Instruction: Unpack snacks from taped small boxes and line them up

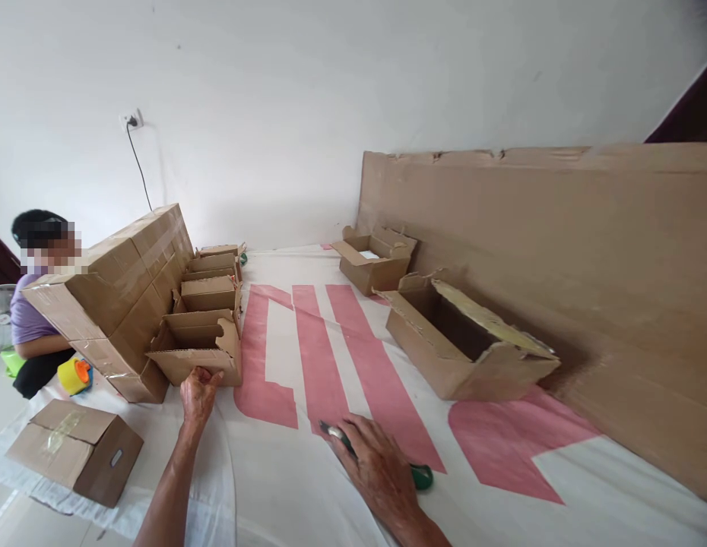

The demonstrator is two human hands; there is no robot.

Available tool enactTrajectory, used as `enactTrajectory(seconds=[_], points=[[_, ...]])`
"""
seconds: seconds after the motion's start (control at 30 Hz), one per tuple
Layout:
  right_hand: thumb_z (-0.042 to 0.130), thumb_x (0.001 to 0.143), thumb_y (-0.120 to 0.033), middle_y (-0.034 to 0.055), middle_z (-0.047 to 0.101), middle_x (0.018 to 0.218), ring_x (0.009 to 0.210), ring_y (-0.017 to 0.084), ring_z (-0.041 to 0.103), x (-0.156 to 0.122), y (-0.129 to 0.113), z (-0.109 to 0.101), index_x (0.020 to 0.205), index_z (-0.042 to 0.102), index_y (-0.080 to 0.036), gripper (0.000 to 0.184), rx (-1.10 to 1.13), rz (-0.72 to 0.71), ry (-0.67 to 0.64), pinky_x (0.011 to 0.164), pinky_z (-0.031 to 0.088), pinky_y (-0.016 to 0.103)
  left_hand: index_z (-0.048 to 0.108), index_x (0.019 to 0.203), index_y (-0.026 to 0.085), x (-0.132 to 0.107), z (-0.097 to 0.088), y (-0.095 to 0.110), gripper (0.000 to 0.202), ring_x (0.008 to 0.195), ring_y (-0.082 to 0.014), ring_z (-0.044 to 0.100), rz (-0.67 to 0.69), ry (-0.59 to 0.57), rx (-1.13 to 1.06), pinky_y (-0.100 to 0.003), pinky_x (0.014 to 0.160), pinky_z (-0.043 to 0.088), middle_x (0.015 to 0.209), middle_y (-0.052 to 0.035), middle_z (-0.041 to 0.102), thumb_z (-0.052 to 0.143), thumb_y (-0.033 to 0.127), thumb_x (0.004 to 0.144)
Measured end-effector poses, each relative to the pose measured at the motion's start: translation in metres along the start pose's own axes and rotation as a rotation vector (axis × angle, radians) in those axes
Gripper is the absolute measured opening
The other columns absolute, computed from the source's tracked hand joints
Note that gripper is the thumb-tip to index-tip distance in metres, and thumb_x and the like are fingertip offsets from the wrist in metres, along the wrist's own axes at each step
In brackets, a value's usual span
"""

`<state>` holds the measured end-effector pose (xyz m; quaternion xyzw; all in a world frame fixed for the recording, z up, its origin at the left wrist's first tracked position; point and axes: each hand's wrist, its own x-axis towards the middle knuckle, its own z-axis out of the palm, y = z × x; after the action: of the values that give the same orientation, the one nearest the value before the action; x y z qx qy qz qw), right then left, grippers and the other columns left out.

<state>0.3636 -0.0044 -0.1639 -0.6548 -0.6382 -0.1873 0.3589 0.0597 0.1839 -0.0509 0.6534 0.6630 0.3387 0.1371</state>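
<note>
My right hand (376, 463) is closed round a green utility knife (422, 477), just above the printed cloth. The knife's tip points up and left, and its green rear end sticks out behind my palm. With curled fingers, my left hand (199, 391) grips the lower near side of an open cardboard box (191, 357). This box is the nearest in a row of open boxes. Behind it stand another open cardboard box (208, 292) and further ones, partly hidden.
Left of the row rises a stack of taped boxes (125, 296); a closed box (74, 448) lies before it. Two open boxes, one large (439, 349) and one smaller (373, 262), sit rightward beside a big cardboard sheet (536, 220). A person (37, 319) sits near yellow tape (74, 376).
</note>
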Motion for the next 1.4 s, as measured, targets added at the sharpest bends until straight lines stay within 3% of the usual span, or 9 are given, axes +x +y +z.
enactTrajectory(seconds=[0.6,1.07,1.4], points=[[0.051,0.109,-0.028,0.0107,0.077,0.110,0.101,0.027,0.071,0.011,-0.006,-0.008,0.106,0.071,-0.022,0.022,0.049,0.040,0.022,0.089,0.051,0.039,0.069,0.067,0.025,0.026,-0.003,0.015,0.038,0.075,-0.0309,0.073,0.010,-0.018,0.043,-0.035,0.068,0.048,0.071,-0.0081,0.076,0.069,0.061,0.080],[0.057,0.103,-0.021,0.0095,0.076,0.114,0.102,0.028,0.068,0.016,-0.009,-0.013,0.107,0.068,-0.023,0.012,0.098,0.129,-0.046,0.089,0.048,0.040,0.069,0.065,0.022,0.076,0.016,0.037,0.052,0.068,-0.0277,0.067,0.097,-0.056,0.006,-0.037,0.067,0.051,0.065,-0.0087,0.072,0.066,0.072,0.078],[0.061,0.100,-0.019,0.0079,0.076,0.115,0.103,0.027,0.067,0.017,-0.009,-0.013,0.108,0.067,-0.024,0.011,0.140,0.148,-0.043,0.091,0.048,0.040,0.069,0.063,0.023,0.088,0.020,0.033,0.046,0.069,-0.0266,0.066,0.107,-0.064,0.029,-0.036,0.066,0.051,0.065,-0.0071,0.072,0.067,0.066,0.080]])
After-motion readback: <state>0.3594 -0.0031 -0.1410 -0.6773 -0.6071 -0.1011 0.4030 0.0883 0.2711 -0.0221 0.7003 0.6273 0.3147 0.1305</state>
